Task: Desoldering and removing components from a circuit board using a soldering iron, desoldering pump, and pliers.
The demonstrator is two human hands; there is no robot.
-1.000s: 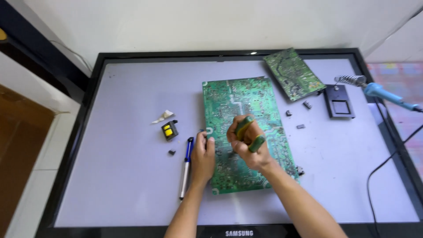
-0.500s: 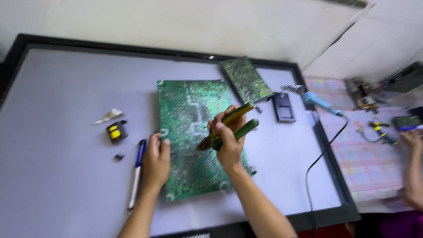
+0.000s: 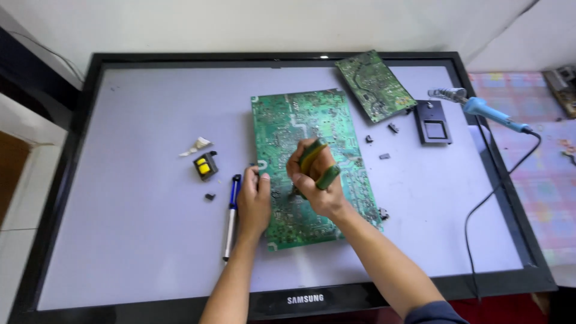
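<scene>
A big green circuit board (image 3: 309,165) is laid flat on a pale screen panel with a black frame (image 3: 84,84), which is used as the bench. The left hand (image 3: 253,201) is pressed on the board's left edge, fingers bent, with nothing gripped. The right hand (image 3: 315,180) is closed around green-handled pliers (image 3: 318,165), and the tip seems to be touching the board's middle, though it is hidden by the fingers.

Half a second ago the pliers were lifted and pointed up to the right; now they are lowered onto the board. The camera has also been turned back left, so the other person's hand is no longer seen.

A blue pen-shaped tool (image 3: 231,216) is lying just beside the left hand. A smaller green board (image 3: 375,85) and a blue soldering iron (image 3: 489,114) are placed well apart at the upper right.
</scene>
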